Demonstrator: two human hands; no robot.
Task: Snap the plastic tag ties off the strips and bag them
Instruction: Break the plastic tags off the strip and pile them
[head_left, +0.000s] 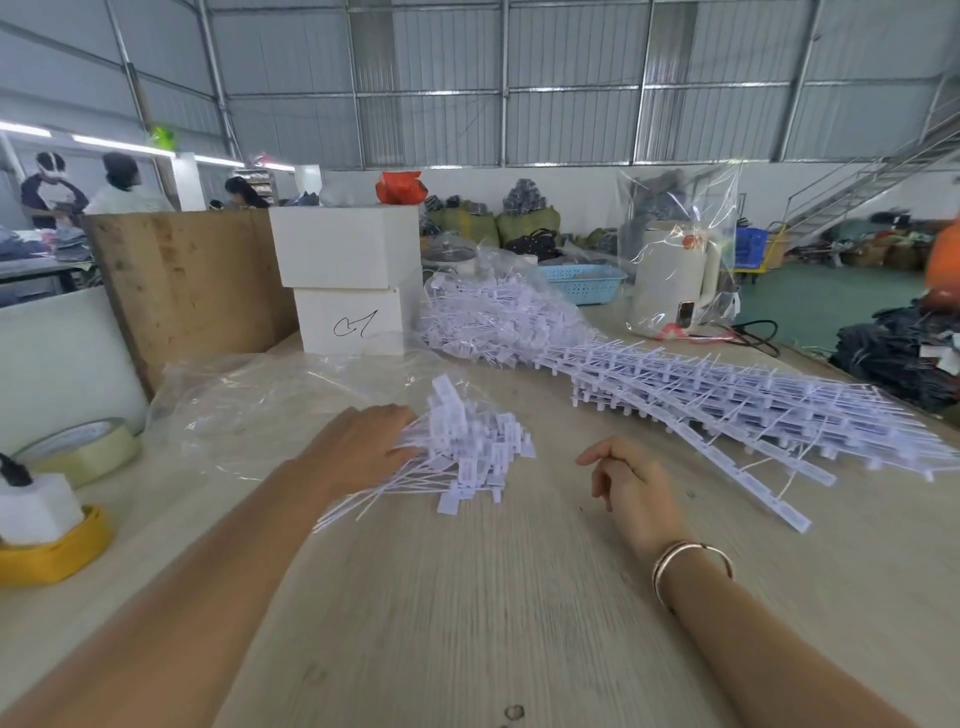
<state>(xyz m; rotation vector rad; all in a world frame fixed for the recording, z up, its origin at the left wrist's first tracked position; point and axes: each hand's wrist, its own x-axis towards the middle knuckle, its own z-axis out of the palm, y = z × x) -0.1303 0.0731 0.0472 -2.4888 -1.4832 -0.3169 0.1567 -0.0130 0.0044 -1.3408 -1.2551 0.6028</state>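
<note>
Head view
Left hand (363, 447): rests on a bunch of loose ties (457, 457), fingers hidden, grip unclear.
Ties: mid-table, heads far-right, tails near-left.
Right hand (631, 486): loosely curled, holding nothing, just right of the bunch.
Strips (753, 410): stacked right, long axis running far-left to near-right.
Bag (270, 400): clear, flat, far-left of the bunch.

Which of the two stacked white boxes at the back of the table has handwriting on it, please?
The lower white box: its front bears a black scribble, while the upper white box resting on it is blank.

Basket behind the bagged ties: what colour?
Light blue basket, seen in the head view.
</note>
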